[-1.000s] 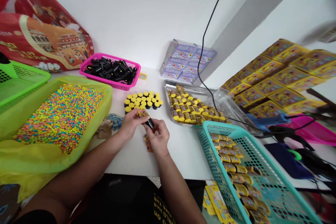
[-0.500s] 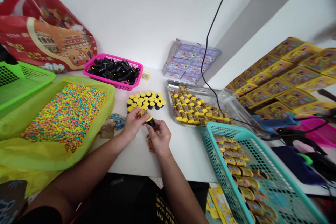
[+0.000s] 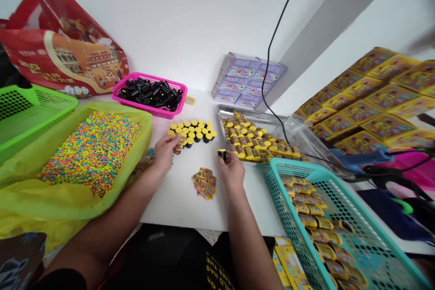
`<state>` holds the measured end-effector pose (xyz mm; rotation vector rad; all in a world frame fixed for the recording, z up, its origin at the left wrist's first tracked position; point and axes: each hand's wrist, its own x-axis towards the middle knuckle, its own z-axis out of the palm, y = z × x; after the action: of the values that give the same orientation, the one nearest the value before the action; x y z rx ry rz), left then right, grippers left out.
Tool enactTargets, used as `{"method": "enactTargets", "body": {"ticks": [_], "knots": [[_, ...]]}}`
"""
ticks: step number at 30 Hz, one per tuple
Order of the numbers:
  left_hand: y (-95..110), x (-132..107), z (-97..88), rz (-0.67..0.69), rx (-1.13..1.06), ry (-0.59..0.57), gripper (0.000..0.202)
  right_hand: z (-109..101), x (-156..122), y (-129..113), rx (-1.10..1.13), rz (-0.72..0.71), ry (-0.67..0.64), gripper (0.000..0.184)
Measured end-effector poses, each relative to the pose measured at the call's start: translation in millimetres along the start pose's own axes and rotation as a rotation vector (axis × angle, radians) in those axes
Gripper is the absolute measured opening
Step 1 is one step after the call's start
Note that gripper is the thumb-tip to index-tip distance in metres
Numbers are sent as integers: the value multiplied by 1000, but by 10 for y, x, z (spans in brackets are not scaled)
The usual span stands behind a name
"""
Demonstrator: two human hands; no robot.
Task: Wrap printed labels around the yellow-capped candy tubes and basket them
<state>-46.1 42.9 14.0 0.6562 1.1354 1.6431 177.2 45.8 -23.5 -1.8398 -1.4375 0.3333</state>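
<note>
I have my right hand [image 3: 232, 168] pinched narrow on a yellow-capped black tube [image 3: 222, 154] just beside the steel tray [image 3: 220, 111], while my left hand [image 3: 165, 152] touches the capped-tube cluster [image 3: 192, 132], its grip unclear.

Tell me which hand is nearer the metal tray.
Right. The right hand, holding a black tube, is just in front of the metal tray; the left hand is farther left, at the yellow-capped tubes.
</note>
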Motion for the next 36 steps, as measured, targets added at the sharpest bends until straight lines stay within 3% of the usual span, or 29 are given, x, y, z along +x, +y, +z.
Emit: {"method": "enactTargets", "body": {"ticks": [3, 8, 11, 15, 22, 25, 27, 31, 36], "knots": [[27, 26, -11, -50, -31, -1, 40, 22, -9, 52, -110, -64, -37, 36], [-9, 34, -8, -164, -105, -29, 34, 104, -75, 48, 37, -35, -90, 36], [-27, 22, 1, -215, -115, -78, 26, 118, -103, 43, -28, -82, -89, 32], [4, 8, 5, -167, -85, -76, 27, 118, -140, 59, -227, -156, -13, 25], [65, 96, -66, -76, -162, 66, 30, -36, -241, 238, -305, -159, 84, 30], [63, 128, -82, -95, -215, 42, 30, -125, -344, 118, -275, -260, 254, 38], [71, 129, -74, -116, -256, 20, 31, -95, -402, -80, -217, -375, 298, 33], [125, 91, -45, -151, -286, -13, 36, 250, -403, -606, -109, -497, 33, 23], [185, 81, -42, -122, -247, 28, 40, 697, -255, -1043, -260, -336, -275, 24]]}}
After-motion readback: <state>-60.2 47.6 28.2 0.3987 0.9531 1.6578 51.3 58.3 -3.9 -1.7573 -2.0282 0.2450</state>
